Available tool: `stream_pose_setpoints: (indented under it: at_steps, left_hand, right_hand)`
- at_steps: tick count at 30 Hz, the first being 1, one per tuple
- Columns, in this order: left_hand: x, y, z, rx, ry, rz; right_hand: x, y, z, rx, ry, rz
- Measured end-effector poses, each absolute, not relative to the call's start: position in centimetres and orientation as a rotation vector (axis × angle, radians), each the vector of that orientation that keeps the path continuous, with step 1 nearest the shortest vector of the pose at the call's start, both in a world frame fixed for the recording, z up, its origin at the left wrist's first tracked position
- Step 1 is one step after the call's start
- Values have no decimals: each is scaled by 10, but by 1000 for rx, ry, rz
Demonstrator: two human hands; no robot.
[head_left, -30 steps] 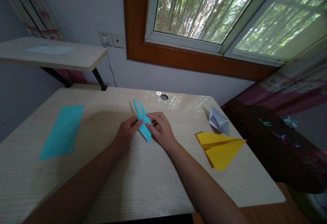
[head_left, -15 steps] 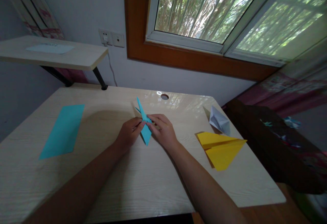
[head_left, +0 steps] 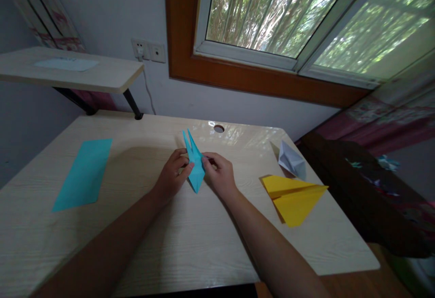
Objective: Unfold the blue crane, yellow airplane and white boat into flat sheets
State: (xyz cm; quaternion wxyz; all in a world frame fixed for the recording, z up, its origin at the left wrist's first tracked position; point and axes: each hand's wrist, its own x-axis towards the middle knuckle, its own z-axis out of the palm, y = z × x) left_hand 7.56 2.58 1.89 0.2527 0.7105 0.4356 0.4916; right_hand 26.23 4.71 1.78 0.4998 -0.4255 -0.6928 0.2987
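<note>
Blue folded paper, two narrow points at far end, between both hands over desk. Left hand: thumb and fingers pinching its left edge. Right hand: fingertips closed on its right edge, seemingly; grip partly hidden.

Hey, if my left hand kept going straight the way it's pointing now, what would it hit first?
The folded blue paper, already in the left hand. Past that, the line seems to run over the desk, though depth is unclear.
</note>
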Motion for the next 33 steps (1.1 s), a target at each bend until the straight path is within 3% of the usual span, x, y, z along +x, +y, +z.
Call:
stream_pose_setpoints:
  at_steps: [6, 10, 26, 33]
  left_hand:
    - [75, 28, 20, 1808, 1079, 1350]
    - [77, 30, 17, 1695, 964, 1340]
    - [80, 33, 13, 1306, 1071, 1300]
    - [77, 35, 10, 1234, 998, 1268]
  right_hand:
    - [260, 57, 9, -977, -1280, 1273]
    - [259, 59, 6, -969, -1205, 1428]
    - [259, 47, 21, -996, -1724, 857]
    - [259, 49, 20, -967, -1470, 1202]
